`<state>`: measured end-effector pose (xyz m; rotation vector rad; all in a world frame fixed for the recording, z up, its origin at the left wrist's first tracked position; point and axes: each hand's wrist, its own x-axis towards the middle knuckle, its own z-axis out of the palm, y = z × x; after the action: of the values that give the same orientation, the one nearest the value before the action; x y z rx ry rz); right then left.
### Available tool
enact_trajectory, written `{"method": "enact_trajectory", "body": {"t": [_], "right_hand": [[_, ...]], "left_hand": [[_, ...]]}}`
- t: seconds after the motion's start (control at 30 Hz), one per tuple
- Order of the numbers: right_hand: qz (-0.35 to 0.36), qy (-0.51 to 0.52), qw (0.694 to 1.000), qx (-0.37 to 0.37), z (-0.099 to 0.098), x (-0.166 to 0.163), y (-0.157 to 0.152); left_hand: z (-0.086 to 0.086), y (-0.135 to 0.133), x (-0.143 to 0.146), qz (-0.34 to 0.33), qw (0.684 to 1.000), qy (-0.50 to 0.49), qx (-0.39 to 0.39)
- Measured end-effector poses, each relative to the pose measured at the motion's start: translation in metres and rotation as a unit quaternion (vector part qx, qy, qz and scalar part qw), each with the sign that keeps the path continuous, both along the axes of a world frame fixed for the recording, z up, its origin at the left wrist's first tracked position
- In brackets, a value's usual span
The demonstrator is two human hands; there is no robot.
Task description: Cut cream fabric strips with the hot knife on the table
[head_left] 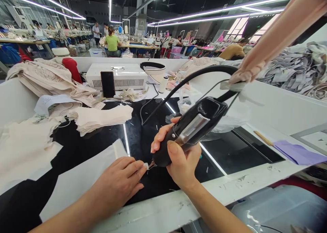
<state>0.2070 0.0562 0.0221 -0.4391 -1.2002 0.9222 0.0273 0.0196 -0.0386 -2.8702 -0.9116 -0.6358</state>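
Observation:
My right hand (176,156) is wrapped round a black hand-held tool (194,125) with a silver panel and a thick black cable (189,79) running up and back. The tool's tip points down at the glossy black tabletop (143,137). My left hand (120,183) lies low on the table, fingers together, pinching a small pale strip (146,165) right at the tool's tip. A sheet of pale fabric (84,178) lies under my left wrist.
Stacks of cream fabric pieces (102,119) lie left and centre. A white machine box (120,74) with a black phone (107,84) leaning on it stands at the back. Grey scraps (293,69) pile at right, a purple sheet (298,153) near the white table rim. People work far behind.

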Motion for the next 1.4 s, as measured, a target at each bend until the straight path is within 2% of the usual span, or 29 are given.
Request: {"method": "enact_trajectory", "body": {"t": [0.33, 0.63, 0.87, 1.07, 1.4], "right_hand": [[-0.004, -0.003, 1.0, 0.002, 0.0, 0.002, -0.001], [-0.013, -0.008, 1.0, -0.022, 0.003, 0.005, -0.007], [-0.032, 0.002, 0.999, -0.035, 0.01, -0.004, -0.001], [-0.017, 0.001, 0.999, -0.03, 0.004, -0.021, 0.006], [-0.004, -0.008, 1.0, -0.025, 0.0, -0.025, 0.006]], "left_hand": [[0.011, -0.002, -0.006, -0.017, 0.999, -0.009, 0.027], [0.006, 0.003, -0.01, -0.018, 0.999, -0.014, 0.022], [0.008, 0.002, -0.006, -0.018, 0.998, -0.016, 0.054], [0.005, 0.003, -0.005, -0.015, 0.997, -0.013, 0.07], [0.004, 0.001, -0.005, -0.007, 0.998, -0.005, 0.059]]}}
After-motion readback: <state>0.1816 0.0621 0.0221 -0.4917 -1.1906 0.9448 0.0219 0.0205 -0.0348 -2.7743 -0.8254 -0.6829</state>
